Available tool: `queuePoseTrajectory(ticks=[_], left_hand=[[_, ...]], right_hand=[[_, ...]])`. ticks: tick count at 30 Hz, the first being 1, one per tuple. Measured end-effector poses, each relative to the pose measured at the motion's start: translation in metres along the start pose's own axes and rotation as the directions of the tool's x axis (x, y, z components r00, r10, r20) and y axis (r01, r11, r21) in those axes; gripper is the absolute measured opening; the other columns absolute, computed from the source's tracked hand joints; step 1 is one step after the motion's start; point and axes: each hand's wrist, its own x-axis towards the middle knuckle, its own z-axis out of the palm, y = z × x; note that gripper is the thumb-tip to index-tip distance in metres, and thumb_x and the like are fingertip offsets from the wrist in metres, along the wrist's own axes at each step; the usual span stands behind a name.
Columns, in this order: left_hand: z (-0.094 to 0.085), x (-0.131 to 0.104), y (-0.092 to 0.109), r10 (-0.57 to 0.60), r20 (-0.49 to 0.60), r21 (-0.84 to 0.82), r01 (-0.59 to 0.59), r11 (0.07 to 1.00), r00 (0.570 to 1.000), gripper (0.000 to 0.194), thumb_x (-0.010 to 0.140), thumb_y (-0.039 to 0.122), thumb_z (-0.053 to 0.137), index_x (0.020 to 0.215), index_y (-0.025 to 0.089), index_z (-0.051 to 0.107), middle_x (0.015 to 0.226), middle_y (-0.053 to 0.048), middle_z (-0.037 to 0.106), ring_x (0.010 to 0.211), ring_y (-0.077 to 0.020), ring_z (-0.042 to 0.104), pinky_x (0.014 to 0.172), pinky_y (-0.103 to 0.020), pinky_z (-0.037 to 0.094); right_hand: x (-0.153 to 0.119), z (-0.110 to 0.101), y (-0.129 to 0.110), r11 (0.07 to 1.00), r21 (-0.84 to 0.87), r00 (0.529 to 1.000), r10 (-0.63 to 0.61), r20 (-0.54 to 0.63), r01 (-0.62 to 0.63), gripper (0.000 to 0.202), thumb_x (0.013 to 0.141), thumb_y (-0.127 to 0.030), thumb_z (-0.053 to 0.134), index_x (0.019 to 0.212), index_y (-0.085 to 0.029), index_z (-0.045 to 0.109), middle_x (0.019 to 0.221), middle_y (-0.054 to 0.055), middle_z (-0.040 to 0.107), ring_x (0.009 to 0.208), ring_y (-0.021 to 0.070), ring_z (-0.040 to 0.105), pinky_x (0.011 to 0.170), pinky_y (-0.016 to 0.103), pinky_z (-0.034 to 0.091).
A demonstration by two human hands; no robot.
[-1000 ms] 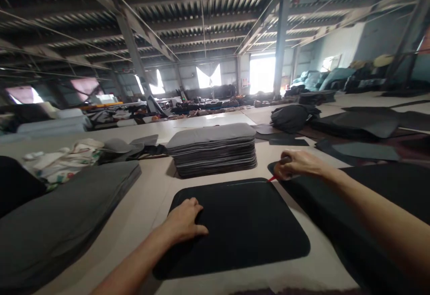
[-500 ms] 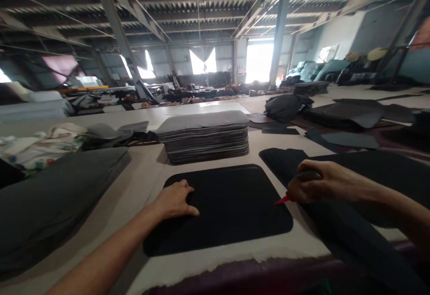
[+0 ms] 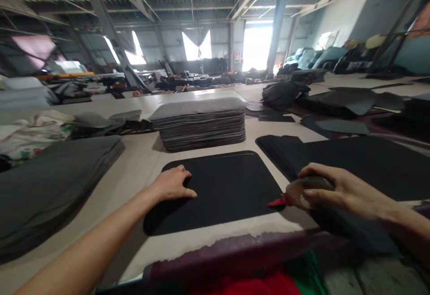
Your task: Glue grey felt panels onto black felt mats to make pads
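A black sheet with rounded corners (image 3: 221, 192) lies flat on the pale table (image 3: 208, 232). Across its left part rests my left hand (image 3: 174, 183), thumb and fingers spread. My right hand (image 3: 322, 192) is wrapped round a dark squeeze bottle (image 3: 316, 182) with a red pointed nozzle (image 3: 277, 202). The bottle is tilted, and its tip is at the sheet's surface near the right front corner. A thin pale line runs along the sheet's far edge. My right palm and some fingers are hidden behind the bottle.
Behind the sheet stands a neat stack of grey sheets (image 3: 201, 125). Dark layered material (image 3: 57, 183) lies at the left, and more black sheets (image 3: 363, 160) lie at the right. A dark bundle (image 3: 280, 94) sits farther back. The table's front edge has torn maroon covering (image 3: 231, 254).
The red nozzle has moved down the sheet's right side towards the near right corner. My left hand stays on the sheet. The whole view has tilted slightly downward.
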Motion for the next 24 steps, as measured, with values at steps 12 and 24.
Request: queuePoseTrajectory(ticks=[12, 24], left_hand=[[-0.009, 0.005, -0.024, -0.012, 0.050, -0.342, 0.028, 0.939, 0.999, 0.041, 0.096, 0.041, 0.060, 0.129, 0.017, 0.057, 0.127, -0.010, 0.063, 0.111, -0.0264, 0.063, 0.098, -0.050, 0.052], [-0.011, -0.001, -0.025, -0.081, 0.152, -0.629, 0.159, 0.761, 0.985, 0.045, 0.095, 0.036, 0.062, 0.136, 0.019, 0.051, 0.141, -0.013, 0.053, 0.118, -0.0286, 0.060, 0.093, -0.049, 0.057]], right_hand=[[0.076, 0.074, -0.102, 0.865, -0.178, 0.879, -0.437, 0.192, 0.469, 0.024, 0.088, -0.034, 0.066, 0.109, -0.024, 0.058, 0.106, 0.002, 0.063, 0.095, 0.0212, 0.059, 0.079, 0.031, 0.043], [0.119, 0.159, -0.173, 0.752, -0.070, 0.748, -0.634, 0.199, 0.656, 0.027, 0.083, -0.021, 0.069, 0.108, -0.020, 0.060, 0.106, 0.004, 0.063, 0.096, 0.0217, 0.059, 0.081, 0.032, 0.043]])
